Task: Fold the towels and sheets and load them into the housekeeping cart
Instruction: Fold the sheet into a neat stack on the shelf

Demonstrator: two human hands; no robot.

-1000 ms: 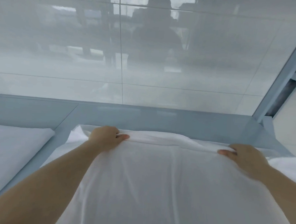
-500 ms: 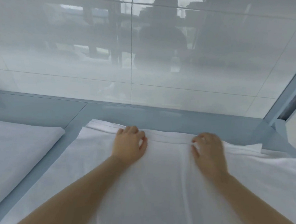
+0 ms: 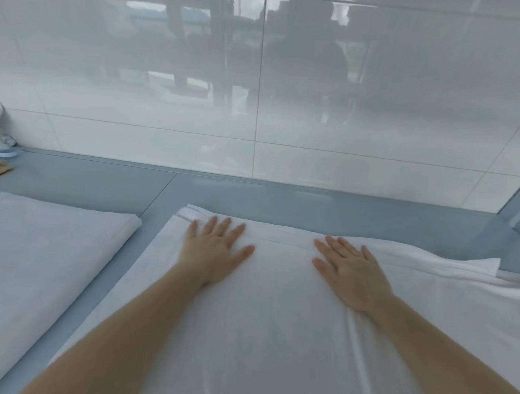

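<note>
Both hands now lie flat, palms down, on the white sheet [image 3: 263, 332] spread over the grey-blue table [image 3: 327, 206]. Left hand [image 3: 212, 250] has fingers straight and fanned, near the sheet's far left corner; half a second ago its fingers were curled at the far hem, and a second ago they were bunched on a raised fold. Right hand [image 3: 350, 269] likewise flat with fingers spread, just near of the far hem, right of centre; earlier it was curled at the edge. Neither hand grips cloth now, both press on it. The sheet lies flatter than a second ago, when its middle was lifted; a lengthwise crease runs near of the right wrist. The sheet's right part is rumpled with a loose corner far right. A second folded white sheet [image 3: 38, 260] lies on the table to the left, apart from the first. Tiled wall [image 3: 258, 91] behind. View has shifted, small items at far left edge now visible, too blurred to identify.
</note>
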